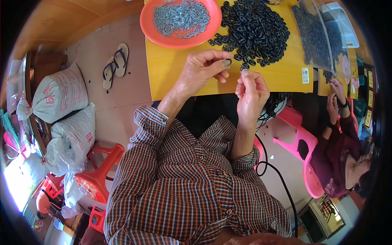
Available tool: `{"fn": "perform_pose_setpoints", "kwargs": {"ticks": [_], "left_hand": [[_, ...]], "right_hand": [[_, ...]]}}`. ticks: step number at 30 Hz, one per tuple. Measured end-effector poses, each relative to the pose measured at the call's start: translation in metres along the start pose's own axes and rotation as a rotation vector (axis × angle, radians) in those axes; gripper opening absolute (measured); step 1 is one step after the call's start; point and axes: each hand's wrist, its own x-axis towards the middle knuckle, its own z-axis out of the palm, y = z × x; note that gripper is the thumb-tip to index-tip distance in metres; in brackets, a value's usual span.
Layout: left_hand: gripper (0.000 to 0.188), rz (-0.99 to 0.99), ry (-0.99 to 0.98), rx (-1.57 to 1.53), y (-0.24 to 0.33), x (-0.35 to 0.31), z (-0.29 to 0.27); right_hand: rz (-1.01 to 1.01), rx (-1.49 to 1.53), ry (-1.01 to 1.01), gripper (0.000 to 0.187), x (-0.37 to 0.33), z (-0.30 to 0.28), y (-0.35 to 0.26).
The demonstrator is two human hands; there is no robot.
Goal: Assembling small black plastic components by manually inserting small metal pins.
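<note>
My left hand (205,68) is closed in a pinch over the yellow table's front part. A sliver of something dark shows at its thumb tip, too small to make out. Close by on the right, my right hand (252,90) pinches a small black two-hole piece (244,66) between thumb and forefinger. Just beyond both hands lies a large heap of black oval two-hole pieces (257,30), with some loose ones along its near edge. A red-orange plate (149,30) at the far left of the table bears many small grey metal screws or pins (179,18).
A clear plastic bag of dark pieces (312,41) and a white basket (343,24) are at the right. Another person's hands (335,96) work there, beside a pink chair (300,139). White sacks (61,94), sandals (115,65) and a red stool (96,175) stand left.
</note>
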Motion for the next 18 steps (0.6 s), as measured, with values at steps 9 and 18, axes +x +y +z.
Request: {"fn": "perform_pose_setpoints", "kwargs": {"ticks": [9,18], "left_hand": [[0.03,0.027,-0.019,0.003,0.005,-0.009,-0.01],[0.023,0.109,-0.017,-0.011,-0.002,-0.009,-0.014]], "right_hand": [[0.038,-0.077,-0.071,0.012,-0.003,0.009,0.003],[-0.004,-0.084,-0.113,0.013,-0.005,0.015,0.003]]}}
